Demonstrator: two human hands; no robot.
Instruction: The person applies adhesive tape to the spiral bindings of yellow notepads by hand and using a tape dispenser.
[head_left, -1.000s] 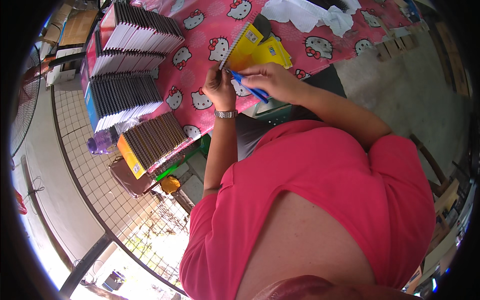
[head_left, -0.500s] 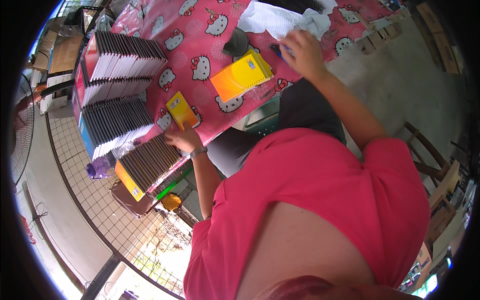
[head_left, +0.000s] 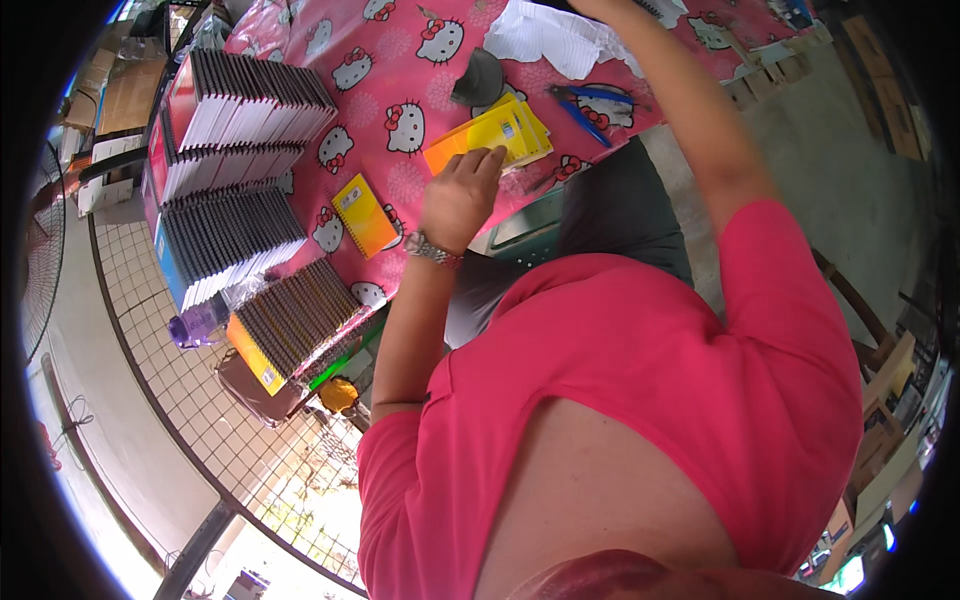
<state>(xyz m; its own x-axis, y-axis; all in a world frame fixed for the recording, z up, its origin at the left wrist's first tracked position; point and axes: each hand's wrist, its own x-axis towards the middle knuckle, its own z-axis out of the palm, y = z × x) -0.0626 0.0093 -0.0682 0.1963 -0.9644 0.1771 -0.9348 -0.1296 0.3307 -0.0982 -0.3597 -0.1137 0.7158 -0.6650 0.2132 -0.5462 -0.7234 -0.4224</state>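
Several yellow-orange spiral notebooks lie in a loose, slightly fanned pile on the pink tablecloth. My left hand, with a watch at the wrist, is on the pile's near edge, its fingers bent and held together over it. Farther back, my right hand reaches to the top edge of the view, beside black spiral coils and crumpled white lined paper; its fingers are cut off from view. Blue-handled pliers rest on the cloth right of the pile. A single yellow notebook lies to the left.
Stacks of dark-spined spiral notebooks stand along the table's left side, with a row of yellow-covered ones nearest me. A purple bottle is beside them. A dark grey curved object sits behind the pile. Wire mesh borders the left.
My left hand has moved right, from beside the single notebook to the pile. My right hand has left the pliers and reached farther back. The pile looks more fanned out.
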